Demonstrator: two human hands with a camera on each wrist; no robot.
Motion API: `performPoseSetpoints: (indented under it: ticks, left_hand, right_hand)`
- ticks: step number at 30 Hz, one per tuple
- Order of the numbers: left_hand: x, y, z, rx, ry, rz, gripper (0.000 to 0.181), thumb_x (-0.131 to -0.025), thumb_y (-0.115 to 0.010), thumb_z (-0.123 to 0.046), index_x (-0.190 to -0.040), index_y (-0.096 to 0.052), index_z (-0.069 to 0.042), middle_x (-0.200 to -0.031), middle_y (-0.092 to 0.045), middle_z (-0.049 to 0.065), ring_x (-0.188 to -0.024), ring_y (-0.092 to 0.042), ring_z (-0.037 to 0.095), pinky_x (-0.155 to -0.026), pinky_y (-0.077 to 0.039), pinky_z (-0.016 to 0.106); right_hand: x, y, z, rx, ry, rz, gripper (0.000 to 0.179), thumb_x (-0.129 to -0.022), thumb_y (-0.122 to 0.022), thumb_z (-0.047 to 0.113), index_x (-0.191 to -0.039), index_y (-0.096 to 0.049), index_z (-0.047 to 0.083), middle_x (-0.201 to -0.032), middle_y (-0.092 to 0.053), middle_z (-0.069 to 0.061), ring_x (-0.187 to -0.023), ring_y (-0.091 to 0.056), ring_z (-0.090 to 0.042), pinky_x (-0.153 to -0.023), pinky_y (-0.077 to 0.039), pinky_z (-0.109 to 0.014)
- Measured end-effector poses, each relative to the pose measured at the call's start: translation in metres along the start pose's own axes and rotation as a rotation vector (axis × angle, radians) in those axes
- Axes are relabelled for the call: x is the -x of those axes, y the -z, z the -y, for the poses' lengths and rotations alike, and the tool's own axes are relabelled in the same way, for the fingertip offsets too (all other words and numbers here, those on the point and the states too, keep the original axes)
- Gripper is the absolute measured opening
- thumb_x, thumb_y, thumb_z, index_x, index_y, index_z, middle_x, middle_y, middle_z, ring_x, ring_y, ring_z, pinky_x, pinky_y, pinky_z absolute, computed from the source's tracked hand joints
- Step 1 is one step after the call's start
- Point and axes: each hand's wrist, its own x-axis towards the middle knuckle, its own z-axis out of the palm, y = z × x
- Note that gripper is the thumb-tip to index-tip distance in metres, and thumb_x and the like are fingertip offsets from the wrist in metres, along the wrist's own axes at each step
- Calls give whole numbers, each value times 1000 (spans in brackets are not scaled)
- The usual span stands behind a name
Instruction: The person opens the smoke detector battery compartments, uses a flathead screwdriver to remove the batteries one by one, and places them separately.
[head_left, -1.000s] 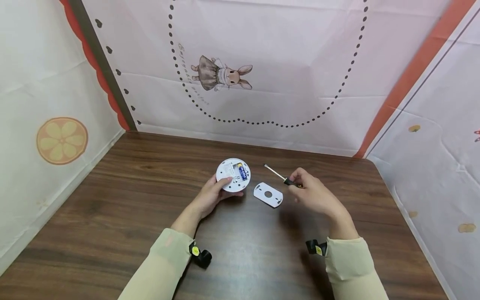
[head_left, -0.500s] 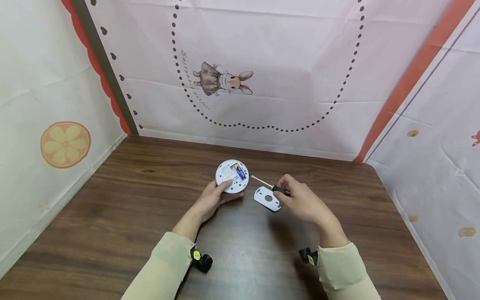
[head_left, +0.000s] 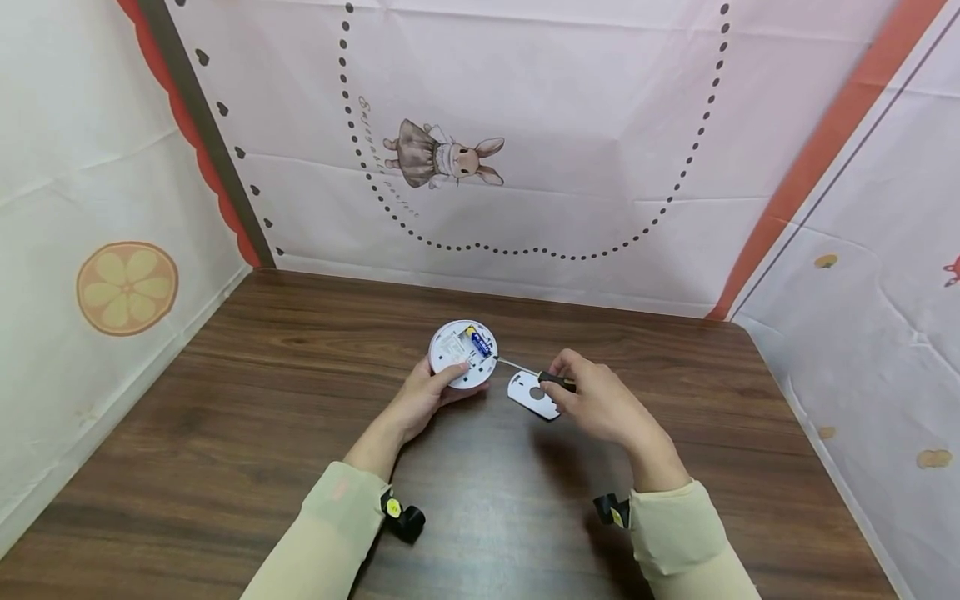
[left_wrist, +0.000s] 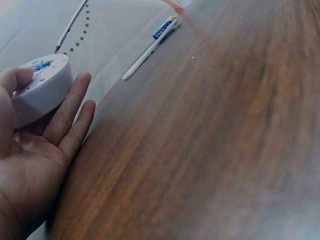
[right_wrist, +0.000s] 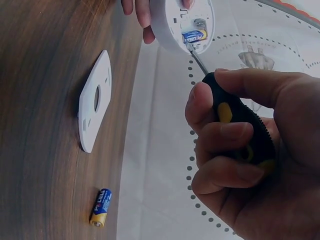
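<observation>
In the head view my left hand (head_left: 420,402) holds a round white device (head_left: 452,347), which looks like a smoke detector, thumb on its back face and fingers beneath. Its battery compartment faces up, with a blue-and-yellow battery (right_wrist: 195,36) inside. My right hand (head_left: 603,402) grips a screwdriver (right_wrist: 245,135) by its black-and-yellow handle. The metal tip meets the device at the edge of the battery compartment in the right wrist view. Two fingers (left_wrist: 75,112) of my left hand stretch out below the device in the left wrist view.
A white mounting plate (head_left: 525,392) with a round central hole lies on the wooden table (head_left: 300,375), partly behind the screwdriver handle. A loose battery (right_wrist: 101,207) lies beyond it, hidden by my right hand in the head view. Printed fabric walls (head_left: 570,125) surround the table.
My right hand has moved left with the screwdriver, bringing its tip from right of the plate to the device. My left hand keeps its hold, the device almost unmoved.
</observation>
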Motion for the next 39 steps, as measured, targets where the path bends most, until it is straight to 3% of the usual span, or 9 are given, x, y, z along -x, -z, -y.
performPoseSetpoints:
  ticks: [5,14,21,25,30,34,39]
  left_hand:
    - [1,-2,-2,-16,9,-7,51,-106,-57,-13,-153,-37,-8,-138,-62,21,-111,-74,37,-105,-57,44]
    - [0,-1,0,-25,2,-5,53,-101,-64,-7,-149,-42,-6,-128,-68,13,-100,-77,26,-100,-60,42]
    - [-1,-2,1,-48,-39,-27,66,-92,-71,4,-149,-39,-7,-121,-69,10,-98,-74,21,-93,-64,39]
    - [-2,-4,2,-25,-44,-72,74,-90,-71,7,-149,-29,-10,-125,-63,14,-94,-73,21,-87,-65,35]
    - [-3,-4,2,-36,-24,-118,61,-94,-68,4,-140,-31,-8,-116,-64,9,-81,-72,16,-81,-66,33]
    - [-3,-4,1,-83,-22,-108,43,-100,-64,-4,-137,-42,-7,-101,-65,1,-69,-63,9,-80,-65,33]
    - [-4,-2,1,-104,-20,-101,29,-105,-59,-15,-132,-52,-5,-90,-64,-2,-68,-57,8,-80,-64,31]
  right_hand:
    - [0,1,0,27,9,-13,20,-102,-65,28,-114,-62,13,-97,-73,-4,-81,-61,-18,-72,-49,-33]
    - [0,1,0,28,-4,-12,19,-101,-66,30,-114,-61,16,-98,-74,-4,-81,-62,-18,-76,-51,-36]
    - [2,4,-1,21,10,-17,19,-102,-65,31,-112,-62,15,-123,-73,-16,-112,-69,-27,-92,-55,-49]
    - [3,5,-2,15,8,-19,18,-102,-65,31,-112,-62,15,-126,-72,-17,-115,-68,-28,-94,-55,-50]
    - [3,5,-3,13,2,-19,20,-102,-65,31,-113,-62,15,-126,-72,-18,-117,-68,-29,-94,-55,-50]
    - [3,6,-3,12,-1,-28,20,-102,-65,31,-115,-62,15,-122,-74,-15,-115,-68,-28,-95,-55,-51]
    - [3,9,-3,16,17,-34,20,-103,-63,30,-115,-62,14,-118,-75,-14,-112,-69,-27,-93,-55,-51]
